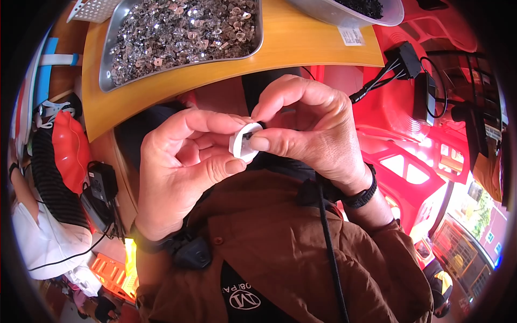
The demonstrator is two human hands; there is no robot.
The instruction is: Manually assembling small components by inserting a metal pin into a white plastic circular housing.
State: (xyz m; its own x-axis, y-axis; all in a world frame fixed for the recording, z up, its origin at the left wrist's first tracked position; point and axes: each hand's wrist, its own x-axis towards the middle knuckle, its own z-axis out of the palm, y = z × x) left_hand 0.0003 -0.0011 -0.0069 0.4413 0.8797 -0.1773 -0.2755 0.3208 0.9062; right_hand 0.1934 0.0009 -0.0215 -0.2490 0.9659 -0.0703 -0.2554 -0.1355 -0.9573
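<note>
Between both hands, above my lap and in front of the table edge, is a small round white plastic piece (238, 145), tilted with its face toward the right. My left hand (175, 156) pinches its rim between thumb and fingers. My right hand (318, 124) is closed at its face, with the thumb pressed on it and the bent forefinger near its upper edge. A small dark bit shows by the right thumb tip. Whether the right fingers grip that bit or only the white piece is hidden.
On the wooden table (301, 46) stand a metal tray (105, 64) heaped with small shiny metal parts and a grey basin (323, 12) of black bits. Red plastic seats (396, 167) and a black cabled box (405, 60) are at right. Another person's white garment (54, 237) shows at left.
</note>
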